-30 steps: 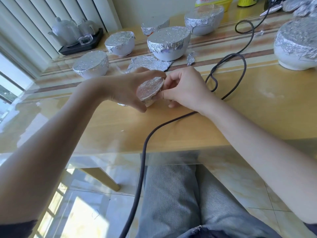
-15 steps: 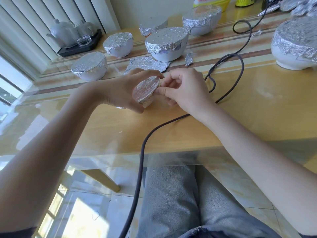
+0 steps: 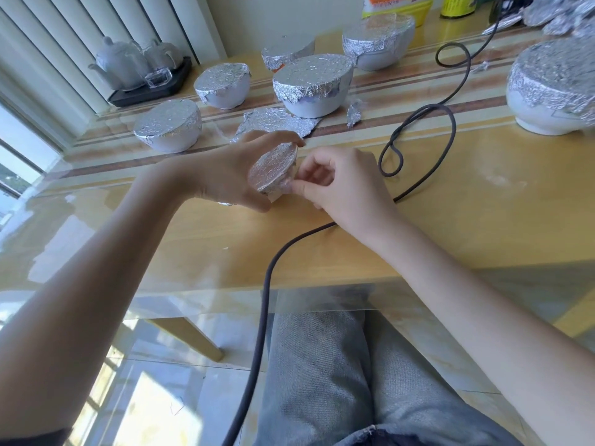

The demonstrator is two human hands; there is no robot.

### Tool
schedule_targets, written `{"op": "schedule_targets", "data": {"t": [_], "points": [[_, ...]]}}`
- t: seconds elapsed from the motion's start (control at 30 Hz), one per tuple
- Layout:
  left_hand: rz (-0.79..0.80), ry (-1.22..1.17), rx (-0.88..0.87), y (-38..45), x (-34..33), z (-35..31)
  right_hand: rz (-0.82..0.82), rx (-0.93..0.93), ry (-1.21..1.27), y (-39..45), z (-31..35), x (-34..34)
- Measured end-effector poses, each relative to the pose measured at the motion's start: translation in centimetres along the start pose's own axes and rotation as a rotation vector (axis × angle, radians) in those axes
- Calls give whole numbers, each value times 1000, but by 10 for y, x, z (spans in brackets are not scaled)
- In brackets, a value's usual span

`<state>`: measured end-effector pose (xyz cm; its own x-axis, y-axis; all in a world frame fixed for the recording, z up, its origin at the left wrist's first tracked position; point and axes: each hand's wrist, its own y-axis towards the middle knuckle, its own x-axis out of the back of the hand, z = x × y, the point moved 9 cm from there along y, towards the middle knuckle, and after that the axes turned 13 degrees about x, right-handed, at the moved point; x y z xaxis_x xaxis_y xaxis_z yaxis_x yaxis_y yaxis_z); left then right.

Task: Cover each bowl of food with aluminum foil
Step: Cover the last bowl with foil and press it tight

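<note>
Left hand (image 3: 225,175) grip holds small tilted foil-covered bowl (image 3: 273,170) above wooden counter (image 3: 483,201); right hand (image 3: 341,185) grip pinches its foil edge.

Seven foil-covered bowls (image 3: 311,82), two teapots (image 3: 119,64), one cable (image 3: 257,333).

Bare table (image 3: 483,220) right of cable (image 3: 450,130); foil scrap (image 3: 277,122), covered bowls (image 3: 312,83) seemingly crowd behind.

Crinkled, shiny aluminum foil (image 3: 273,170) over a small bowl; smooth white glazed bowls (image 3: 309,106) behind; glossy glass over pale wood table (image 3: 483,220); matt rubbery cable (image 3: 264,300).
</note>
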<state>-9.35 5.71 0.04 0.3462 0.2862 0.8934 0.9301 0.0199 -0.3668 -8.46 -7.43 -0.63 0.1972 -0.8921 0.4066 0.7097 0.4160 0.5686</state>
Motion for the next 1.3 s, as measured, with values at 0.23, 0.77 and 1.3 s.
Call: {"op": "schedule_targets", "data": {"t": [0.23, 0.77, 1.3], "points": [[-4, -12, 28, 1, 2, 3, 34, -16, 18, -1, 0, -4], [-31, -24, 4, 3, -7, -5, -24, -140, 69, -3, -12, -1], [-198, 294, 30, -3, -18, -14, 70, 346, -437, -23, 30, 14]]}}
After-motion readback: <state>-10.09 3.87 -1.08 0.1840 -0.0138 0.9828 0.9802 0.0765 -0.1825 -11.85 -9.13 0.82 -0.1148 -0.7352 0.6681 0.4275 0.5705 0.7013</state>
